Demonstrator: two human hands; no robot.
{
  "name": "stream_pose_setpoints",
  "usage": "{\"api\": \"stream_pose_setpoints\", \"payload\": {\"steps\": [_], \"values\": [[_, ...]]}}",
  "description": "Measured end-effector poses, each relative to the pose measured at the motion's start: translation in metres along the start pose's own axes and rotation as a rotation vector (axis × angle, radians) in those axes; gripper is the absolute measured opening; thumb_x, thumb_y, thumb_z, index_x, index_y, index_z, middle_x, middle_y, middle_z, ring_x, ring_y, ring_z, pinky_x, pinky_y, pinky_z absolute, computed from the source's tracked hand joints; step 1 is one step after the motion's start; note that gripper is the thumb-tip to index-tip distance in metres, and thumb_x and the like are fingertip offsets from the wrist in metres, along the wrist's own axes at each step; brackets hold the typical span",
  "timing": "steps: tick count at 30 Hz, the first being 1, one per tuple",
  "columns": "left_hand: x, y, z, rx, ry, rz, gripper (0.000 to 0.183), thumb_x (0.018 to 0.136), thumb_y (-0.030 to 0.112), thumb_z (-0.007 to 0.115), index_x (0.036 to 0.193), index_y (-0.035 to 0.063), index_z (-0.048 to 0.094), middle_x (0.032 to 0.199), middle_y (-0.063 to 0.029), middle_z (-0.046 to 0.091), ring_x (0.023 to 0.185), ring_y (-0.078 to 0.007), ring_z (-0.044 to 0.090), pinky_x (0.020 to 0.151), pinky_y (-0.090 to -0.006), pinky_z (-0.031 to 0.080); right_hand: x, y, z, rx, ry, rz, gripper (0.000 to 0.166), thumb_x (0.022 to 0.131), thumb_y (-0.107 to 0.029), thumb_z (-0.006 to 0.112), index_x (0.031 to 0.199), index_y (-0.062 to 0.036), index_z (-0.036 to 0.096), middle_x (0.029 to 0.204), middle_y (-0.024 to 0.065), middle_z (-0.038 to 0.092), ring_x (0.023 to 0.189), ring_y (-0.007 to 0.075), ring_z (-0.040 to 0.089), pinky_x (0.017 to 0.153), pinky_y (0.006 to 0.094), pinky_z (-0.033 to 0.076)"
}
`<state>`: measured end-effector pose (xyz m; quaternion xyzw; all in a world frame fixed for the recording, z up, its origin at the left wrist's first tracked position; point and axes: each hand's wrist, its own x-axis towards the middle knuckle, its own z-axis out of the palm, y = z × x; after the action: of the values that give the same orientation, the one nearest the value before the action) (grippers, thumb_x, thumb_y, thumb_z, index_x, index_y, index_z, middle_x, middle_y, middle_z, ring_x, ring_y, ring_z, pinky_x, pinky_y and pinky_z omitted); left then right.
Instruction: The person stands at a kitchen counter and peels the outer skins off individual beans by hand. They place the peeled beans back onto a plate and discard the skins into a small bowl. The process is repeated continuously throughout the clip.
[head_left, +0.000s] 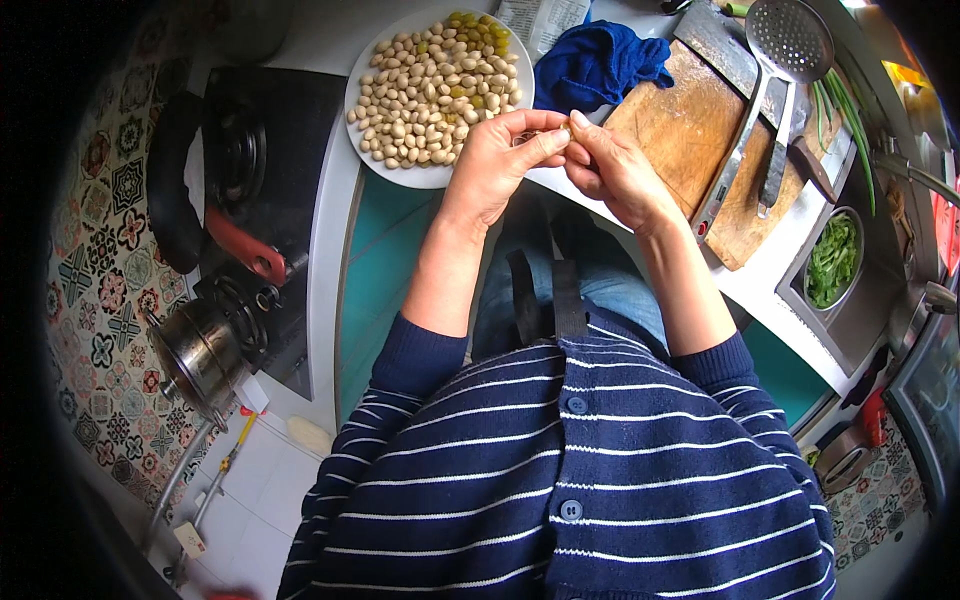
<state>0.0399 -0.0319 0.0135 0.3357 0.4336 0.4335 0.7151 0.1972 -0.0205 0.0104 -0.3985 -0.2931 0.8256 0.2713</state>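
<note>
My left hand (507, 155) and my right hand (613, 166) meet fingertip to fingertip over the counter's front edge, just right of a white plate (352, 146). Between them they pinch a small yellowish nut, mostly hidden by the fingers. My left fingers also curl around something pale that looks like a shell. The plate is spread with many whitish nuts in their shells (420, 97), which look like ginkgo nuts. A heap of shelled yellow-green kernels (476, 31) lies at its far edge, and a few more sit among the nuts.
Behind my hands lies a crumpled blue cloth (592, 66). To the right, a wooden cutting board (664, 124) bears a skimmer (789, 37), a cleaver (724, 52) and a brown-handled knife (812, 169). A bowl of greens (832, 259) sits in the sink. A stove (300, 150) with a red-handled pan (244, 244) is at left.
</note>
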Motion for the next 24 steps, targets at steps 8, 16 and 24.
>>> {"api": "stream_pose_setpoints", "payload": {"steps": [8, 16, 24], "values": [[-0.004, 0.001, 0.0, -0.015, -0.021, -0.007, 0.024, 0.083, 0.01, 0.057, 0.102, -0.0047, 0.056, 0.09, -0.0096, 0.061, 0.078, -0.0123, 0.06, 0.073, -0.0229, 0.05, -0.004, 0.006, -0.004, 0.265, -0.134, 0.073, 0.039, 0.091, -0.042, 0.04, 0.065, -0.0118, 0.04, 0.05, -0.0052, 0.033, 0.04, 0.0035, 0.02, 0.037, 0.0187, 0.014], [-0.006, 0.008, 0.014, -0.069, -0.018, -0.033, 0.02, 0.082, 0.009, 0.058, 0.1, -0.0016, 0.057, 0.087, -0.0056, 0.06, 0.072, -0.0083, 0.058, 0.069, -0.0209, 0.049, -0.008, 0.004, -0.017, 0.536, -0.298, 0.114, 0.039, 0.093, -0.039, 0.034, 0.066, -0.0117, 0.038, 0.047, -0.0043, 0.032, 0.037, 0.0028, 0.02, 0.032, 0.0153, 0.017], [-0.004, 0.006, 0.018, -0.144, -0.017, -0.061, 0.017, 0.083, 0.007, 0.051, 0.098, -0.0013, 0.056, 0.086, -0.0062, 0.06, 0.072, -0.0087, 0.058, 0.069, -0.0213, 0.049, -0.011, 0.006, -0.02, 0.497, -0.277, 0.109, 0.04, 0.093, -0.04, 0.035, 0.065, -0.0117, 0.038, 0.048, -0.0043, 0.031, 0.038, 0.0033, 0.02, 0.033, 0.016, 0.016]]}}
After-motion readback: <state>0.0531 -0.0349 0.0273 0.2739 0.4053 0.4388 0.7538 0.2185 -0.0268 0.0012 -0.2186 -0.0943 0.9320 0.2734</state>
